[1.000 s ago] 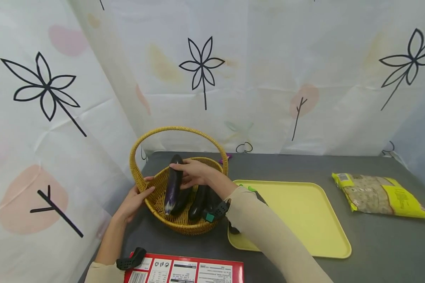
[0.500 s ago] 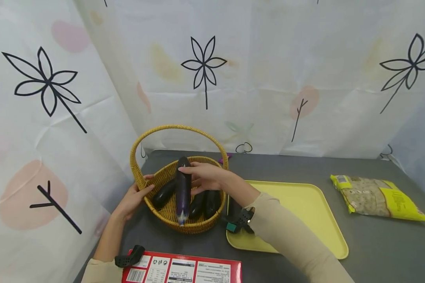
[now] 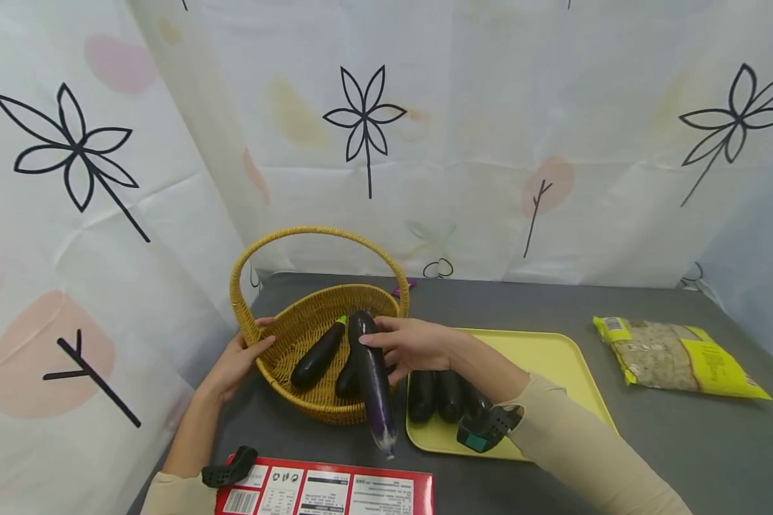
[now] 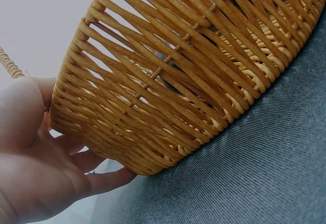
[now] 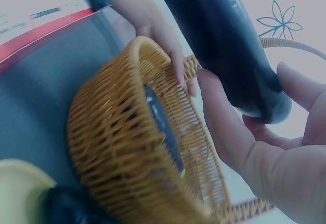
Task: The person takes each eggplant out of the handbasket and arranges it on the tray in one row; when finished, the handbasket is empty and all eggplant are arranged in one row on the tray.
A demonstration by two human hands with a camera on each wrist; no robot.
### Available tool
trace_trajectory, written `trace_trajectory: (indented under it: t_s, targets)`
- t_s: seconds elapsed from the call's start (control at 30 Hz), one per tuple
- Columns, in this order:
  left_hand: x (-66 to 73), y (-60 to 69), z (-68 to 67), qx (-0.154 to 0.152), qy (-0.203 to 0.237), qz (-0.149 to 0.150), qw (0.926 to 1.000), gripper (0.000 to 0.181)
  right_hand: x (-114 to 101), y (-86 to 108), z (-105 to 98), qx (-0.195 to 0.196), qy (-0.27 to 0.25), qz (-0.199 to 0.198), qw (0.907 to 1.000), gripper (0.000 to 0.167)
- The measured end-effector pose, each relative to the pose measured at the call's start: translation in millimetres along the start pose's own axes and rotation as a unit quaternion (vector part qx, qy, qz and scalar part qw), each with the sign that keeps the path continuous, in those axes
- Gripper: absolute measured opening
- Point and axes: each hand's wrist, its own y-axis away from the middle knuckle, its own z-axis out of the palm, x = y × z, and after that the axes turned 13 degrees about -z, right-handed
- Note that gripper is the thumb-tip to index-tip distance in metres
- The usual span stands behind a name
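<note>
My left hand (image 3: 233,365) grips the left rim of a yellow wicker basket (image 3: 299,318); in the left wrist view its fingers (image 4: 107,180) lie along the outside of the weave. My right hand (image 3: 419,345) pinches a long dark purple eggplant (image 3: 376,400) near its upper end, tilted across the basket's right front rim. Inside the basket lie an eggplant with a green stem (image 3: 318,361) and another eggplant (image 3: 347,380), partly covered by the held one. In the right wrist view the held eggplant (image 5: 229,46) sits between thumb and fingers.
Right of the basket, a yellow tray (image 3: 557,357) bears several eggplants (image 3: 449,397), partly behind my right arm. A red and white box (image 3: 325,490) lies in front. A yellow bag (image 3: 679,355) lies farther right. Patterned cloth (image 3: 477,143) hangs behind the grey table.
My right hand has moved right and toward me with the eggplant, from above the basket's middle to its right front rim. My left hand stays on the basket's rim.
</note>
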Motion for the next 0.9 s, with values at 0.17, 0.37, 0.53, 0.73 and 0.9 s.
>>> trace_trajectory:
  t_s: [0.17, 0.37, 0.53, 0.73, 0.9]
  targets:
    - [0.7, 2.0, -1.3, -0.001, -0.006, 0.003, 1.0000, 0.059, 10.8, 21.1, -9.9, 0.025, 0.023, 0.006, 0.9994, 0.081]
    - [3.1, 3.7, -0.7, -0.004, -0.006, 0.002, 1.0000, 0.058, 19.9, 50.3, -29.9, 0.030, 0.029, -0.009, 0.9991, 0.071]
    - [5.6, 3.9, 0.3, -0.005, 0.001, 0.003, 1.0000, 0.059, 26.2, 72.5, -57.6, 0.060, 0.035, -0.002, 0.9976, 0.075]
    - [6.4, 5.2, 0.3, -0.006, -0.003, 0.001, 1.0000, 0.060, 31.0, 93.2, -91.7, 0.113, 0.067, 0.005, 0.9913, 0.083]
    - [4.1, 5.0, -0.3, -0.006, -0.003, -0.003, 1.0000, 0.060, 37.2, 103.1, -115.0, 0.150, 0.091, 0.019, 0.9842, 0.082]
